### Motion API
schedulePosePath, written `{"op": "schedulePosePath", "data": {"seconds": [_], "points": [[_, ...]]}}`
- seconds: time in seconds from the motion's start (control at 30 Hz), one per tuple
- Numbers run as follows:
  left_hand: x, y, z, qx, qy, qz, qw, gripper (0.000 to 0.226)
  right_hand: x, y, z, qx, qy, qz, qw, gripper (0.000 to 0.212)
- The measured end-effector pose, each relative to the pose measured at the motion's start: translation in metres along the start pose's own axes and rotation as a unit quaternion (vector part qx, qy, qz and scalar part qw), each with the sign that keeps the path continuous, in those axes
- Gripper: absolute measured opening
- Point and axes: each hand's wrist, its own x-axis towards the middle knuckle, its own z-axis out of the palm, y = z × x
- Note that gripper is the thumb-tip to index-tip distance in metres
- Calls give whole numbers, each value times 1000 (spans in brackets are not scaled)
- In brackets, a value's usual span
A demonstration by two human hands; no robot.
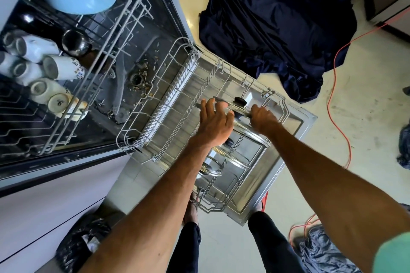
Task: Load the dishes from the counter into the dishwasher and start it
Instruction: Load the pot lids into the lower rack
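Gripping glass lid [243,125] by its rim with left hand [216,118] and right hand [263,117], fingers of both curled over the edge, tilted on edge above lower rack [177,86] drawn out over the open door [296,122]; 2 more lids [230,155] slotted upright in the tines nearer the body

Three glass lids [233,157] stand packed along the right side of the pulled-out lower rack [153,117], blocking entry there; the rack's left rows lie open from above, clear of the loaded upper rack [129,20].
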Motion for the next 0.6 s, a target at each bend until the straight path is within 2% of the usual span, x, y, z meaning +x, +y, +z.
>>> {"op": "schedulePosePath", "data": {"seconds": [0.13,0.2,0.33,0.43,0.6], "points": [[4,0,1,-25,15,0,1000,52,5,13,-1,3,-4,-1,1000,30],[6,-1,4,-19,24,2,1000,47,1,12,-6,-17,17,-1,1000,31],[8,-3,6,-28,34,-1,999,55,-9,-2,-18,-37,51,-8,998,24],[10,-5,8,-33,37,-5,999,55,-13,1,-26,-33,92,-19,995,23],[16,-10,14,-52,36,-28,998,71,-30,23,-39,-14,170,-51,984,25]]}}
